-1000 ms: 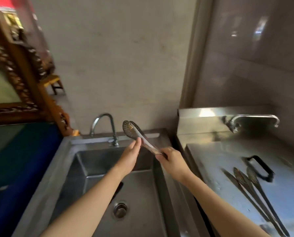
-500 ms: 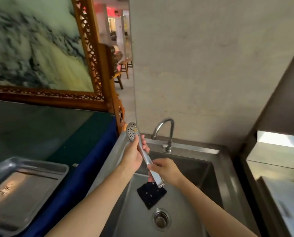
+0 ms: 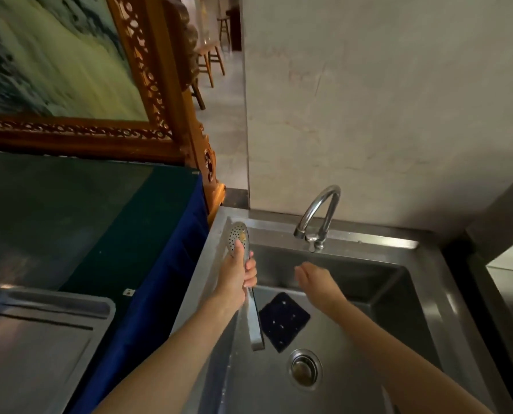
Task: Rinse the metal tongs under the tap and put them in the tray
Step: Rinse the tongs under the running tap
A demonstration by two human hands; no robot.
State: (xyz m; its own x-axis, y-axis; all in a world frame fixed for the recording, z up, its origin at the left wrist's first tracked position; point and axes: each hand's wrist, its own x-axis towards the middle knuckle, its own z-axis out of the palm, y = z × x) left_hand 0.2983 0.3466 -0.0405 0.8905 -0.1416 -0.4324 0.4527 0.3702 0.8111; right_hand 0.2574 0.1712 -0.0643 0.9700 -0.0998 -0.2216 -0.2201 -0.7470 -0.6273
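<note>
My left hand [image 3: 238, 277] grips the metal tongs [image 3: 254, 321] around their middle, above the left side of the steel sink [image 3: 354, 392]. The perforated spoon ends [image 3: 237, 236] point up and away, and the hinged end hangs down over the basin. My right hand [image 3: 315, 279] hovers over the basin with fingers apart, holding nothing, below and in front of the curved tap [image 3: 319, 216]. No water runs from the tap. The metal tray [image 3: 40, 339] lies at the lower left on the blue-draped table.
A dark square sponge [image 3: 283, 321] lies on the sink floor beside the drain [image 3: 304, 369]. A carved wooden frame [image 3: 165, 85] stands behind the blue-covered table [image 3: 147, 294]. A grey wall [image 3: 383, 100] rises behind the sink, with a steel counter edge [image 3: 503, 264] at the right.
My right hand has let go of the tongs and moved right, toward the tap. My left hand alone holds them. The view has swung left and down, showing more of the tray.
</note>
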